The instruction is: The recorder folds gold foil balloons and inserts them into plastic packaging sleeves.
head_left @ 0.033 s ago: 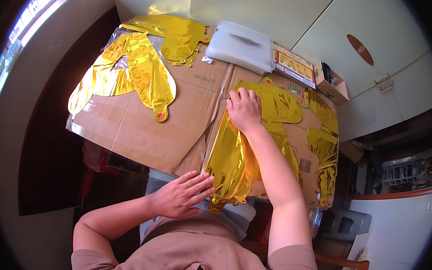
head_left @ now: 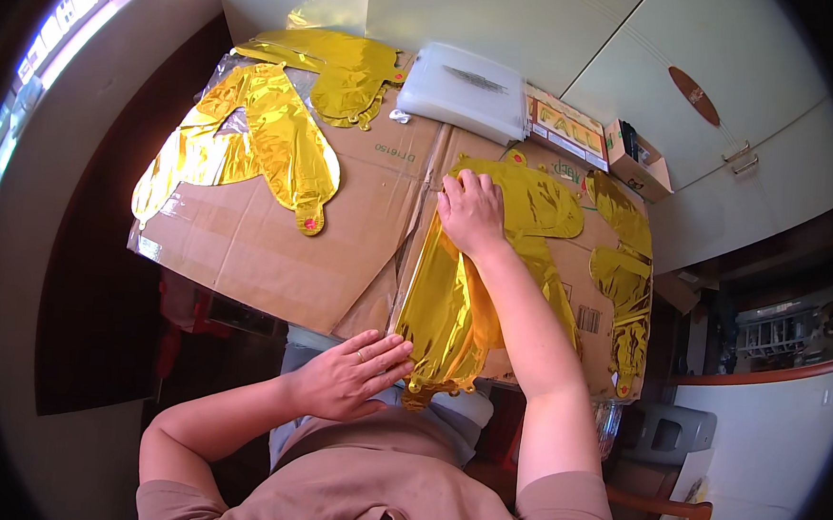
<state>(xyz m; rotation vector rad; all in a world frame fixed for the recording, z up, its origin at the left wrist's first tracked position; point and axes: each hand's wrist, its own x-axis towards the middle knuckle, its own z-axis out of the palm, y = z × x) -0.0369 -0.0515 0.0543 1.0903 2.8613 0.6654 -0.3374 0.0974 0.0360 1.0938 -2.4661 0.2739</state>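
Right hand (head_left: 472, 211): I saw it flat, fingers together, pressing the top of a gold foil balloon (head_left: 492, 265).
Left hand (head_left: 352, 375): fingers spread, resting at the balloon's lower edge, 6 o'clock.
Balloon: lay centre-right on flattened cardboard (head_left: 274, 242).
10 o'clock: another gold balloon (head_left: 252, 140).

Head view — one wide fisheye worn on the head, facing steeply down, close above the flattened cardboard (head_left: 274, 242) — forearms enter from the lower edge, straight lines bowing toward the rim.
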